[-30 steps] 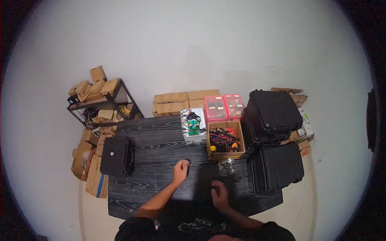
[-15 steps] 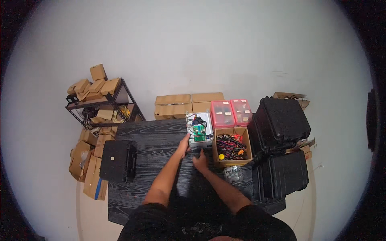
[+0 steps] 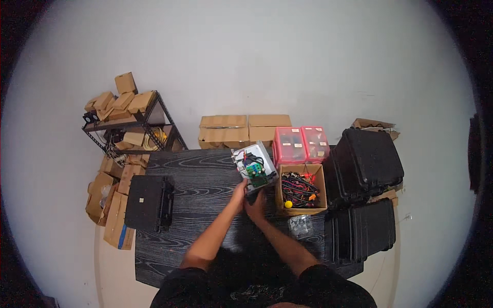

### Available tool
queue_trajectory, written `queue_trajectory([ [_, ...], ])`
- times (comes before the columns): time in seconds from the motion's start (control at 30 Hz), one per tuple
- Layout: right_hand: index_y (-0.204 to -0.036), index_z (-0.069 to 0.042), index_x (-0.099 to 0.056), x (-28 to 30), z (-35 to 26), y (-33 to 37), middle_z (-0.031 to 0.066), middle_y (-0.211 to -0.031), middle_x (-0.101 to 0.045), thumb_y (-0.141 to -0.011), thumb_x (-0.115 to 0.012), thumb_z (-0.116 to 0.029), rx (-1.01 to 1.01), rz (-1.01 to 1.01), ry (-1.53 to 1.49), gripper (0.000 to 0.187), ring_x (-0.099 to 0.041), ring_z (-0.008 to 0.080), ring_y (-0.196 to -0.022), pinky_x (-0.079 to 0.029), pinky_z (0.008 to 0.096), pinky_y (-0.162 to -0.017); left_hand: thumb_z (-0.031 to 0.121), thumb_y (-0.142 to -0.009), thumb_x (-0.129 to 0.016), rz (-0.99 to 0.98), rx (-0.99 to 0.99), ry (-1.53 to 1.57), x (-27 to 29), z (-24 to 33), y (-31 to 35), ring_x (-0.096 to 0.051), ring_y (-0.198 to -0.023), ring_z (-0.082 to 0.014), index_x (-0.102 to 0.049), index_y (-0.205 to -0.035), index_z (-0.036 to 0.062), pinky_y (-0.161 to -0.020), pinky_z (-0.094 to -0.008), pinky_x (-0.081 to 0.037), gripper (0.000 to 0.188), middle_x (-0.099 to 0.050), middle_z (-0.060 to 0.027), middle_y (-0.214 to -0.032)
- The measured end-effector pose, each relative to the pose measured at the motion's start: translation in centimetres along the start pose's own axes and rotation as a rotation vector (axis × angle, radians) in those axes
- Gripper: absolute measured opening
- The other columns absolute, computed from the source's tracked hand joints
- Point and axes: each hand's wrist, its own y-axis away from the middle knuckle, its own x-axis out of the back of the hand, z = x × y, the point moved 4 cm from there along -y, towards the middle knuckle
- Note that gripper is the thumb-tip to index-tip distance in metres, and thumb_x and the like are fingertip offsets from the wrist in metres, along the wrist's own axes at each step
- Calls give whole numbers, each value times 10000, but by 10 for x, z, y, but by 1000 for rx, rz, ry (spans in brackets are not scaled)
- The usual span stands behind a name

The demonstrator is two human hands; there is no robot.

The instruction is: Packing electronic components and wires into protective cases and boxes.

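A white open-topped electronics enclosure (image 3: 265, 160), with a green circuit board (image 3: 254, 173) and dark wiring inside, is tilted toward the far middle of the table. My left hand (image 3: 240, 194) is closed on its near left corner, thumb along the side. Below the near edge is my right hand (image 3: 255, 206), close beside the left; its fingers are mostly hidden by the enclosure and shadow, so I cannot make out its grip. Right of the enclosure stands an open cardboard box (image 3: 302, 211) of tangled cables (image 3: 298, 190), with a yellow round piece (image 3: 288, 204) near its front.
A black hard case (image 3: 146, 203) lies on the dark wood-grain table (image 3: 200, 177) at left. Larger black cases (image 3: 374, 156) stack at right. Pink-lidded organizers (image 3: 290, 146) stand behind the cable box, and a clear bag (image 3: 300, 225) lies before it. A loaded shelf (image 3: 146, 126) stands far left.
The enclosure has turned counter-clockwise and tilted up at its far side. My right hand has moved in toward the left hand, under the near edge.
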Motion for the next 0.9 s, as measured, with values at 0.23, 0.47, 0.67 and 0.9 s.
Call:
queue_trajectory([
  [0.23,-1558,85,-344,16,16,11,351,-1535,-437,-839,-803,-474,101,182,-28,1019,-415,523,-1415,-321,563,-1186,403,-1053,-555,-34,-158,48,-18,-38,36,-690,-1035,-259,-712,-1192,30,-927,-370,-519,428,-755,-114,-1084],
  [0.47,-1550,58,-367,29,41,-4,315,-1505,-477,-798,-836,-302,-15,166,55,956,-452,493,-1388,-355,530,-1174,177,-910,-669,517,-608,-788,51,23,34,-680,-1091,-374,-672,-1256,81,-935,-467,-517,360,-709,-174,-1200],
  [0.67,-1558,45,-371,26,10,-1,297,-1537,-448,-786,-792,-191,41,187,41,911,-429,491,-1409,-340,529,-1204,171,-909,-674,540,-741,-1167,62,83,-10,-727,-1023,-377,-664,-1328,97,-848,-496,-546,425,-758,-170,-1121],
  [0.9,-1484,56,-454,36,13,-15,280,-1511,-473,-776,-678,-66,141,156,-98,753,-420,478,-1421,-339,492,-1205,128,-972,-592,353,-748,-1026,64,82,-6,-723,-997,-434,-731,-1275,117,-850,-494,-554,333,-751,-220,-1059],
])
